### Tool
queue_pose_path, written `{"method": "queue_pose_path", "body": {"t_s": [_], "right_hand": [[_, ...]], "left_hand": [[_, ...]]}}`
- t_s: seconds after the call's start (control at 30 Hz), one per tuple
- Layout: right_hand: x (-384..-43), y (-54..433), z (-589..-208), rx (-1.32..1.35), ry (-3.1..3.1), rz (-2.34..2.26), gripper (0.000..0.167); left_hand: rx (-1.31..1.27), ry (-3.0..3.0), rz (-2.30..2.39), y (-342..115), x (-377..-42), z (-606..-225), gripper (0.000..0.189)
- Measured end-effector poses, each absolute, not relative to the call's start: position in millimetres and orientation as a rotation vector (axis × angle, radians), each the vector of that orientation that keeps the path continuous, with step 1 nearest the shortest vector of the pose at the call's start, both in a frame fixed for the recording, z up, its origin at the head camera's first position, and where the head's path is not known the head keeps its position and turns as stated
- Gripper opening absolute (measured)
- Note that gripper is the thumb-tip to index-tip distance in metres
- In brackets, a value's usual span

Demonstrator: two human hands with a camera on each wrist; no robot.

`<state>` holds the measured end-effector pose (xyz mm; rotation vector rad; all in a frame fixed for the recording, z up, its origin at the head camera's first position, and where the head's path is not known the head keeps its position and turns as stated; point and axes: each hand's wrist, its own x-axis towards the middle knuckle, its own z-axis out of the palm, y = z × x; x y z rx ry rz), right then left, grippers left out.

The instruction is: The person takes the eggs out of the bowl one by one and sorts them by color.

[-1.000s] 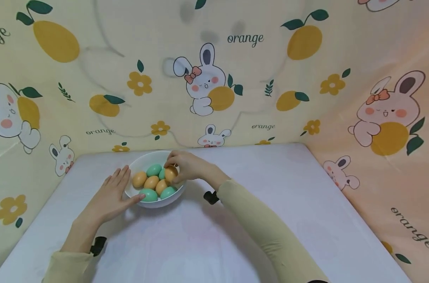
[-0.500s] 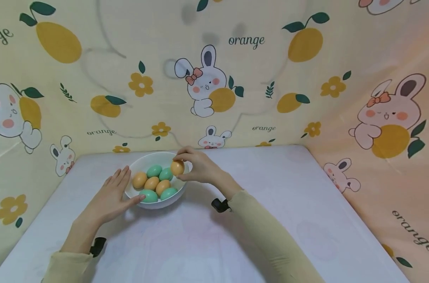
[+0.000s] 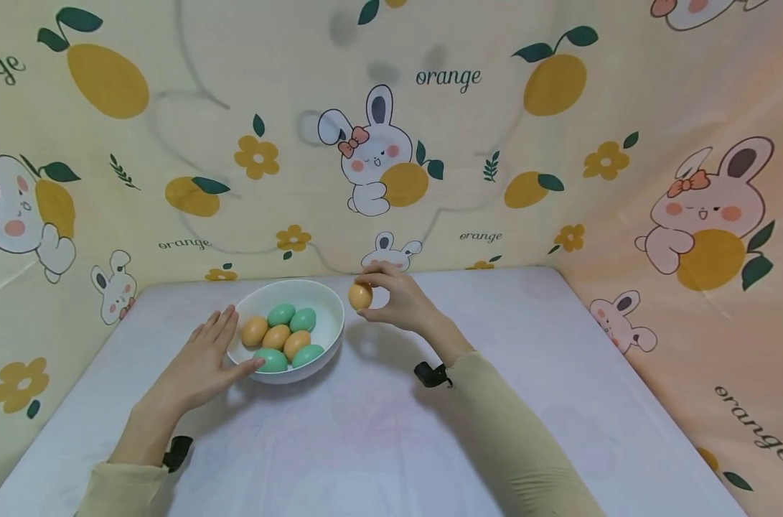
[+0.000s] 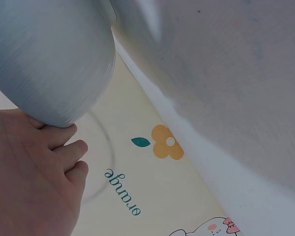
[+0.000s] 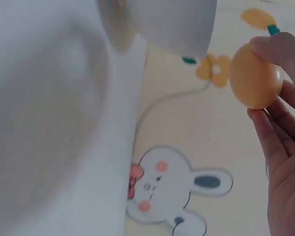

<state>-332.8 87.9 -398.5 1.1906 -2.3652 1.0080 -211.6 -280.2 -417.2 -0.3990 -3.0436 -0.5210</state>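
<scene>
A white bowl (image 3: 329, 316) stands near the table's back edge, holding several green eggs (image 3: 281, 314) and three orange-brown eggs (image 3: 255, 331). My left hand (image 3: 200, 362) rests against the bowl's left side, fingers straight, thumb over the near rim. In the left wrist view, the fingers (image 4: 69, 152) touch the bowl's outer wall (image 4: 59, 59). Just right of the bowl, my right hand (image 3: 400, 301) pinches another orange-brown egg (image 3: 360, 296) above the table. The right wrist view shows this egg (image 5: 255, 76) between thumb and fingertips.
The table (image 3: 378, 431) has a white cover. Behind it and along both sides hangs a cream cloth (image 3: 481, 143) printed with rabbits and oranges. A black wrist strap piece (image 3: 433, 375) sits below the right wrist, and another (image 3: 179, 453) by the left.
My right hand has lifted the orange-brown egg out of the bowl and carried it right, past the rim. A green egg beneath it now shows fully. The left hand has stayed in place.
</scene>
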Motion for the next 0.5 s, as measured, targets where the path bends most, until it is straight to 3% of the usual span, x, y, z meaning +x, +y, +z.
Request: {"method": "queue_pose_path", "body": {"t_s": [0.5], "right_hand": [[-350, 129, -414, 0.996, -2.566, 0.982, 0.050]], "left_hand": [[-0.403, -3.042, -0.543, -280, -210, -414, 0.110]]}}
